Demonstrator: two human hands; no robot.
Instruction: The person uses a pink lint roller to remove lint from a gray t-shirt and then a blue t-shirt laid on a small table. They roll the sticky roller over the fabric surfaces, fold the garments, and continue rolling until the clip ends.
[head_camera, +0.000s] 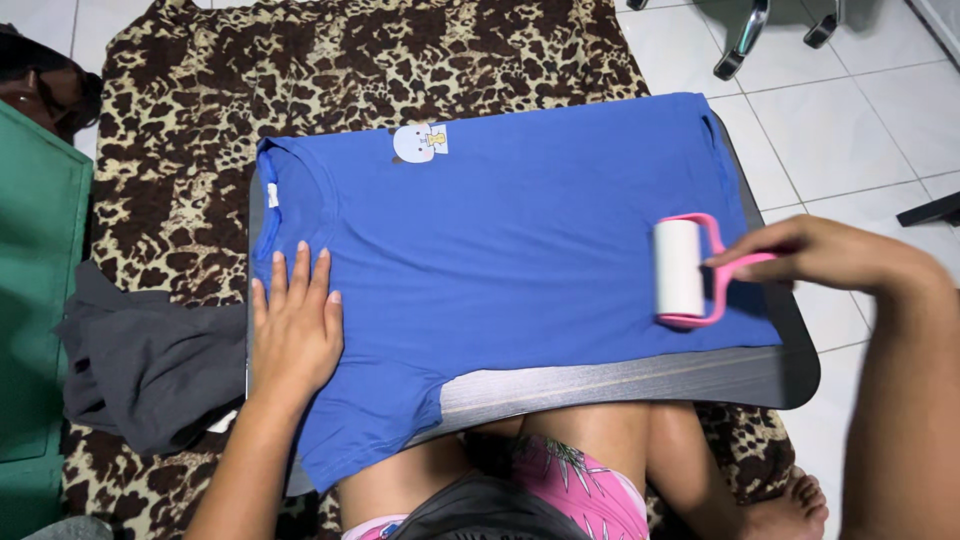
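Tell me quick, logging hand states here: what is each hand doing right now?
Left hand: open, palm flat on the blue T-shirt.
Right hand: closed on the pink handle of the lint roller, which rests on the shirt.

Leopard-print blanket (180, 130): spread over the floor, upper left to lower left of the frame.
Dark grey garment (140, 365): crumpled at left, on the blanket.
Green fabric (35, 290): along the left edge.
White tiled floor (860, 110): upper right.
Chrome chair legs (745, 40): top right.
Dark grey board (640, 375): lower centre.
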